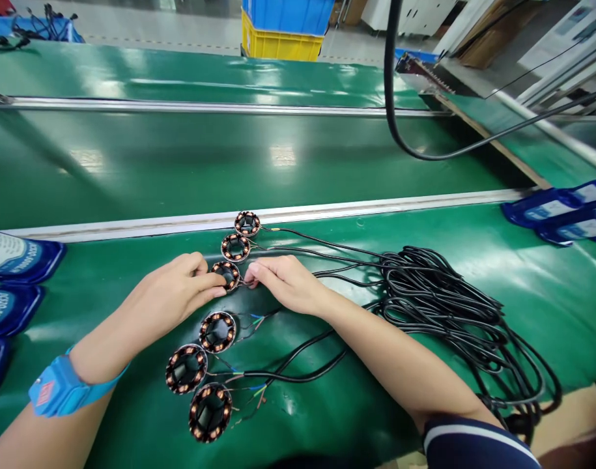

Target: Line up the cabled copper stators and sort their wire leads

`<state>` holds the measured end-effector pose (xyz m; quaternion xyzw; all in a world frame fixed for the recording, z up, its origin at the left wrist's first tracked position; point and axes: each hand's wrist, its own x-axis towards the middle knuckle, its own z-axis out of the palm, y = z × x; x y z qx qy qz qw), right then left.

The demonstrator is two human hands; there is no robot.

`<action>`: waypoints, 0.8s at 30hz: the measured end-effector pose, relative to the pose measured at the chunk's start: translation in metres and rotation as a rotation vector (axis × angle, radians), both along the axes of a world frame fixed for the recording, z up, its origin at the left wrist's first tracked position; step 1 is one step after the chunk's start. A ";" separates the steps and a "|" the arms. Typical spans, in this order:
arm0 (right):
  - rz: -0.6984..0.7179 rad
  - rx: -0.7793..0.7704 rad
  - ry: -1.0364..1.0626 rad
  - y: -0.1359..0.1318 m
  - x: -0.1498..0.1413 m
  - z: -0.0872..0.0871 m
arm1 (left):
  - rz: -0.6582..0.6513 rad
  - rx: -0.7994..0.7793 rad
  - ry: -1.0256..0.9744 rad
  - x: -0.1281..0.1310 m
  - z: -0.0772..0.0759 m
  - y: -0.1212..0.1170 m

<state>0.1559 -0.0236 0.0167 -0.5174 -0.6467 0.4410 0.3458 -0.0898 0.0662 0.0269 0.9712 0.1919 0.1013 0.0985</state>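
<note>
With thumb and fingertips, my left hand [178, 286] grips the rim of a motor stator [233, 273], a ring with copper windings. My right hand [285, 283] is pinched closed on that stator's thin lead wires [243, 283], just to its right; the fingertips partly hide them. Two more stators [236, 247] lie above it, by the white strip. Nearer to me sit another stator [218, 332] and two others [186, 369] below, their coloured wires [258, 320] running to black cables. A blue wrist strap [73, 387] is on my left wrist.
Coiled black cables [434, 293] pile up at the right, partly behind my right forearm. Blue bottles [14, 257] lie at the left edge, and more bottles [566, 212] at the right. A white-edged conveyor belt [190, 163] runs behind; a thick black cable [389, 85] hangs above it.
</note>
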 end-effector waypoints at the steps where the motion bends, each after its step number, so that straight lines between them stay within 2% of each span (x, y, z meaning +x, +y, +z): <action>1: -0.009 -0.060 0.062 0.000 -0.001 -0.001 | -0.011 -0.012 0.007 -0.002 0.001 0.000; 5: -0.069 -0.212 0.261 -0.002 -0.002 -0.001 | -0.042 -0.033 0.005 -0.005 0.007 -0.004; 10: 0.062 -0.305 0.229 -0.001 0.001 -0.005 | -0.061 -0.006 -0.017 -0.005 0.010 -0.009; 14: 0.028 -0.409 0.389 -0.002 0.006 -0.009 | -0.063 0.006 -0.003 -0.006 0.012 -0.012; 20: 0.177 -0.337 0.262 -0.004 0.011 -0.011 | -0.045 0.028 0.015 -0.008 0.013 -0.013; 24: -0.008 -0.323 0.447 -0.006 0.004 -0.013 | -0.052 0.028 0.024 -0.008 0.011 -0.013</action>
